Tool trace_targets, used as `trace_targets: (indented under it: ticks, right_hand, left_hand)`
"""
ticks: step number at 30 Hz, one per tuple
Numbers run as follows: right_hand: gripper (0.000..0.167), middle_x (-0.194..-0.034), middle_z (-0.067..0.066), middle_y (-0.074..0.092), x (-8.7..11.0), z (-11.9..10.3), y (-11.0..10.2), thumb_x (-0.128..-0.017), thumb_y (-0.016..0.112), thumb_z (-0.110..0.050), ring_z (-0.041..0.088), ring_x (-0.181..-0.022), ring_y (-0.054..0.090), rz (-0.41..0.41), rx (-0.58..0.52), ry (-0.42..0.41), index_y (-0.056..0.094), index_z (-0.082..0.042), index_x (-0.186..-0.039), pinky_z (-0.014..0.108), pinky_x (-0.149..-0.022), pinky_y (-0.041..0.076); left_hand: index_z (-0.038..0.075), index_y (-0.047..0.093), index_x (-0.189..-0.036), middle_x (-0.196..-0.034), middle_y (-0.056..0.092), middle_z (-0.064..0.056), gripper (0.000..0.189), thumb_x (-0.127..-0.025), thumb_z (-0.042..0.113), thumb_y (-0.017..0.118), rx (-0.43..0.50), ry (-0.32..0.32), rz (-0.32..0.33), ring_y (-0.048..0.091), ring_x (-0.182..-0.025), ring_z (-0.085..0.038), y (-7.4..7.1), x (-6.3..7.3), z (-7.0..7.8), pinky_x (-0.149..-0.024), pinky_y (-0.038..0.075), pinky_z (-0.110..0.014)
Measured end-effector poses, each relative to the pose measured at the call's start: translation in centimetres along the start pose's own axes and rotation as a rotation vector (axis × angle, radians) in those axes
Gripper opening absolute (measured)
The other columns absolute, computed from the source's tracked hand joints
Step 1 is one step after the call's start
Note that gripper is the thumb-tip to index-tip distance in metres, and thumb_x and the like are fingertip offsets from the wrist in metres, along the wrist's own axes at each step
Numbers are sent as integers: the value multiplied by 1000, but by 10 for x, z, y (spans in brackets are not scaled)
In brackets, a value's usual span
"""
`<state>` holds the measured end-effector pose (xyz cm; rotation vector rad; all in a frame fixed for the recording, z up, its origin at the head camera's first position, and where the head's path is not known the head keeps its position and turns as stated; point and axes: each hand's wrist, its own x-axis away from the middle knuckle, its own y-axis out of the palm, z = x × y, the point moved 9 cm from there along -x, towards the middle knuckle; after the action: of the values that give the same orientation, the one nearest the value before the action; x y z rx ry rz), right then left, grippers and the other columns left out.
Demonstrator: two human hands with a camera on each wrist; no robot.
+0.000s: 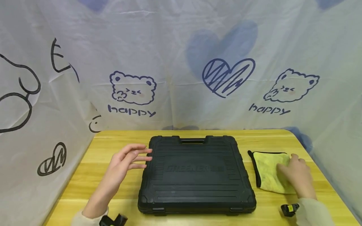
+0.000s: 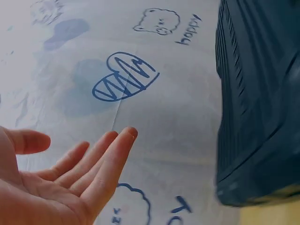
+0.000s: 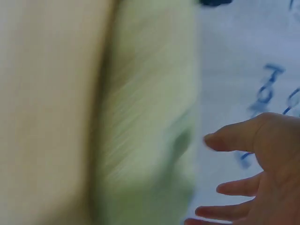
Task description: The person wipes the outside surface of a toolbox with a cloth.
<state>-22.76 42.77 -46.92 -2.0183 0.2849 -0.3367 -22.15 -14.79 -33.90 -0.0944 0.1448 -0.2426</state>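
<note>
A black plastic tool case point(image 1: 195, 175) lies closed on the wooden table, its carry handle at the far side and two latches along the near edge. My left hand point(image 1: 124, 163) hovers by the case's left edge, fingers extended, and nothing is in it; the left wrist view shows the palm point(image 2: 61, 192) bare beside the case point(image 2: 258, 103). To the right lies a folded yellow cloth point(image 1: 268, 172) with black edging. Over its right side is my right hand point(image 1: 298, 172); in the right wrist view its fingers are spread, with the cloth point(image 3: 150, 112) just beyond the thumb.
The light wood table point(image 1: 118, 194) ends at a white curtain point(image 1: 175, 62) printed with bears and hearts, which hangs behind it and along both sides. Each wrist carries a small black camera mount, such as the right one point(image 1: 289, 209).
</note>
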Motion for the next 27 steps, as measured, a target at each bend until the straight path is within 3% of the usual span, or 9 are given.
trace_targets:
  ticks: [4, 7, 10, 14, 17, 21, 27]
  right_hand:
    - [79, -136, 49, 29, 2, -53, -15, -101, 49, -38, 64, -116, 36, 73, -75, -110, 20, 20, -147, 71, -87, 38]
    - [73, -140, 44, 34, 4, -99, -26, -103, 47, -37, 60, -122, 38, 107, -161, -182, 24, 15, -149, 69, -92, 39]
    - [64, -140, 39, 41, 8, -146, -34, -103, 50, -32, 55, -124, 43, 137, -239, -273, 32, 10, -148, 66, -94, 41]
    - [56, -142, 32, 45, 11, -199, -33, -102, 51, -28, 49, -127, 45, 116, -333, -373, 39, 5, -147, 63, -99, 40]
    - [51, -142, 28, 48, 4, -231, -21, -102, 52, -25, 46, -127, 47, 56, -395, -406, 44, 4, -144, 60, -102, 40]
    - [44, -136, 25, 53, -10, -267, 5, -101, 54, -22, 42, -125, 50, -38, -430, -424, 51, 3, -138, 55, -102, 42]
    - [47, -137, 25, 53, -28, -299, 55, -101, 52, -26, 41, -125, 50, -205, -288, -458, 52, 4, -138, 54, -102, 42]
  left_hand:
    - [4, 58, -128, -124, 64, -15, 29, -107, 19, 46, -241, 108, 6, 64, -112, -30, 5, -31, 14, -93, 52, -45]
    - [6, 57, -131, -129, 62, -13, 29, -105, 17, 48, -407, 154, -30, 60, -119, -29, 21, -53, 16, -99, 48, -48]
    - [9, 52, -138, -139, 56, -10, 36, -104, 20, 49, -528, 149, -143, 52, -129, -30, 47, -73, 12, -105, 42, -51]
    - [8, 45, -145, -146, 49, -10, 44, -104, 24, 49, -675, 133, -293, 44, -136, -30, 80, -102, -1, -109, 38, -49]
    - [4, 42, -147, -148, 46, -14, 47, -104, 24, 48, -771, 113, -352, 43, -136, -31, 97, -126, -16, -109, 37, -48]
    - [-1, 38, -149, -150, 43, -19, 53, -104, 25, 46, -909, 43, -409, 40, -138, -34, 108, -153, -41, -112, 34, -46]
    - [-5, 27, -154, -156, 32, -22, 59, -105, 24, 43, -1048, -87, -519, 32, -143, -36, 115, -176, -81, -116, 27, -44]
